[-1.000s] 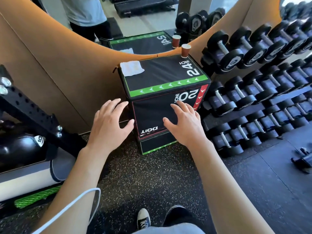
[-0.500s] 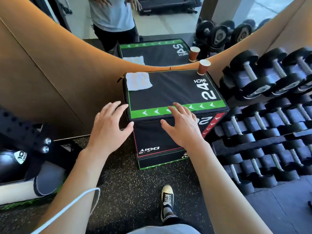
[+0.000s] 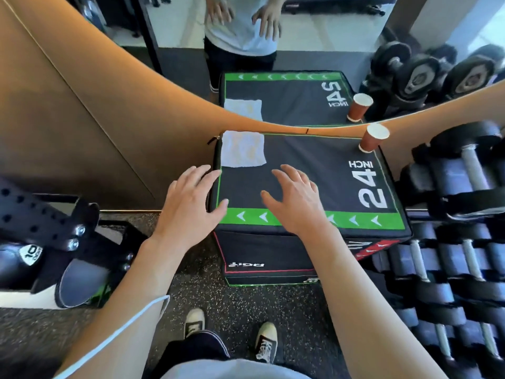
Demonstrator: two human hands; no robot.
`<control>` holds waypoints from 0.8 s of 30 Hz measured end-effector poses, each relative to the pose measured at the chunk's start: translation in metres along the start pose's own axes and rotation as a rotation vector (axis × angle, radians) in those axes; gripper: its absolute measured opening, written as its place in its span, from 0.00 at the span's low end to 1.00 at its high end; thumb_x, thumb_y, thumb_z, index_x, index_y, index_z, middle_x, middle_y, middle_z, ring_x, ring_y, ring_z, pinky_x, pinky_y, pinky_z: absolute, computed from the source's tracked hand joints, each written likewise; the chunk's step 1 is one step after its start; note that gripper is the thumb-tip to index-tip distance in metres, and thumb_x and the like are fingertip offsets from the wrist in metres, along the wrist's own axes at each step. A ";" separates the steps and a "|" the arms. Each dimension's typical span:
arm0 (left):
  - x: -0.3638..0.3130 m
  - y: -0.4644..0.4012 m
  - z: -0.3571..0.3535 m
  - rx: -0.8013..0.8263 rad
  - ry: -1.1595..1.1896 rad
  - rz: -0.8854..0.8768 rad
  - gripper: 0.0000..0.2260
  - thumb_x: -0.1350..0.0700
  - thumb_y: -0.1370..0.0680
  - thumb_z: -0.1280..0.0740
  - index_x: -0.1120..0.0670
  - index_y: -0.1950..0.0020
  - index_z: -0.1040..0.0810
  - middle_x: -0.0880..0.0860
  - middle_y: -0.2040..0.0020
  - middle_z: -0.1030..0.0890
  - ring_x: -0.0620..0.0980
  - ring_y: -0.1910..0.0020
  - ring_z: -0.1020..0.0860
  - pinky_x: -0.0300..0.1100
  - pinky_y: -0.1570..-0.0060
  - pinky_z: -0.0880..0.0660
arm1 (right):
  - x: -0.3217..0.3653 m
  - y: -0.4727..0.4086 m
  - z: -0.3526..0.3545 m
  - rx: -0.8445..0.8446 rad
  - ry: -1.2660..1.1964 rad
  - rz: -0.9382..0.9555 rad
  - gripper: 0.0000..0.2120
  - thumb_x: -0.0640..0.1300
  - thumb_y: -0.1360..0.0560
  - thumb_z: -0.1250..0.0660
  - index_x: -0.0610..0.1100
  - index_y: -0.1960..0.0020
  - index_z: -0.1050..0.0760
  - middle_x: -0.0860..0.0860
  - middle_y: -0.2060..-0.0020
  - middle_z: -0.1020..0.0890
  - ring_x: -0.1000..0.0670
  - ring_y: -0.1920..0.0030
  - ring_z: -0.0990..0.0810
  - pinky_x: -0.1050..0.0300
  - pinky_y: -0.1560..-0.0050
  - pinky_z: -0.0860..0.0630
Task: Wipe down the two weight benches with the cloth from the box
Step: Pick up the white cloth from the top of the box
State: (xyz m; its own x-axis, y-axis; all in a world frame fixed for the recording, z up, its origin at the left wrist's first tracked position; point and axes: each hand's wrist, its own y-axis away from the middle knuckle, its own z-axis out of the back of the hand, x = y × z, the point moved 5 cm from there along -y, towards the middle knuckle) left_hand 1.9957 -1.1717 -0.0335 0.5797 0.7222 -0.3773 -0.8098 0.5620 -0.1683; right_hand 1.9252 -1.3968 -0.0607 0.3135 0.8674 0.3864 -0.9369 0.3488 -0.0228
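Both hands are now seen over the top of the box [image 3: 314, 170], where half a second ago they were held in front of its side. The left hand [image 3: 188, 203] is spread flat at the box's left edge, and nothing is held in it. The right hand [image 3: 295, 201] is spread flat over the black top, and nothing is held in it either. The white cloth [image 3: 242, 149] is laid flat on the far left corner of the box, just past the left fingertips, not touched. A paper cup [image 3: 373, 140] is stood on the far right corner. The picking-up step seems to be in hand: next, the cloth needs to be reached and pinched. The 2 benches are not wiped yet.
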 end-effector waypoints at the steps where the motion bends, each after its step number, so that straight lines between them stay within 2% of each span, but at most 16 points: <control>1: 0.004 -0.007 -0.004 0.006 0.000 -0.002 0.27 0.46 0.19 0.30 0.53 0.22 0.28 0.53 0.22 0.29 0.57 0.21 0.35 0.59 0.24 0.35 | 0.000 -0.008 -0.005 0.011 0.002 0.003 0.32 0.63 0.20 0.39 0.49 0.21 0.34 0.51 0.20 0.36 0.45 0.20 0.41 0.40 0.22 0.41; 16: 0.101 -0.138 -0.053 0.229 0.016 -0.221 0.26 0.44 0.18 0.33 0.52 0.21 0.29 0.52 0.21 0.30 0.54 0.20 0.36 0.58 0.24 0.35 | 0.013 -0.130 -0.093 0.082 0.011 -0.170 0.28 0.59 0.19 0.38 0.48 0.22 0.32 0.50 0.23 0.33 0.44 0.23 0.36 0.40 0.25 0.37; 24: 0.131 -0.171 -0.090 0.368 0.042 -0.312 0.27 0.44 0.18 0.33 0.50 0.20 0.30 0.52 0.21 0.31 0.54 0.19 0.37 0.57 0.23 0.35 | 0.024 -0.184 -0.133 0.118 0.028 -0.160 0.27 0.56 0.20 0.35 0.49 0.23 0.33 0.50 0.21 0.35 0.43 0.23 0.38 0.39 0.26 0.35</control>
State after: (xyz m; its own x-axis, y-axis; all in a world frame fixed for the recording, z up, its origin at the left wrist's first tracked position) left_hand 2.2017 -1.2093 -0.1364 0.7796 0.4837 -0.3979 -0.5075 0.8601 0.0513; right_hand 2.1251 -1.3932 -0.1701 0.4628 0.8141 0.3508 -0.8857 0.4407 0.1459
